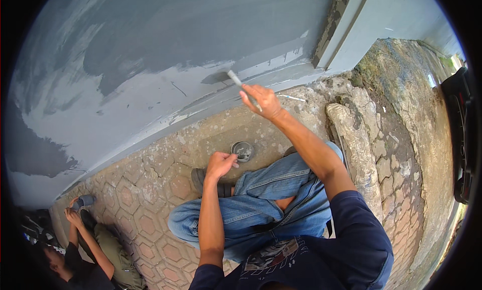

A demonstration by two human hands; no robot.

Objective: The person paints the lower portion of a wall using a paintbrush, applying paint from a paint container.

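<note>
My right hand is raised toward the wall and grips a paintbrush whose bristles touch the low part of the wall, where fresh dark grey paint meets a paler grey band. My left hand hangs over my knee with its fingers loosely curled, right beside a small round paint tin standing on the paving; it looks to hold nothing. I am crouched in blue jeans close to the wall.
The wall is partly covered in darker grey patches. The ground is hexagonal paving speckled with paint. Another person crouches at the lower left by the wall. A rough stone kerb and cracked stone path lie on the right.
</note>
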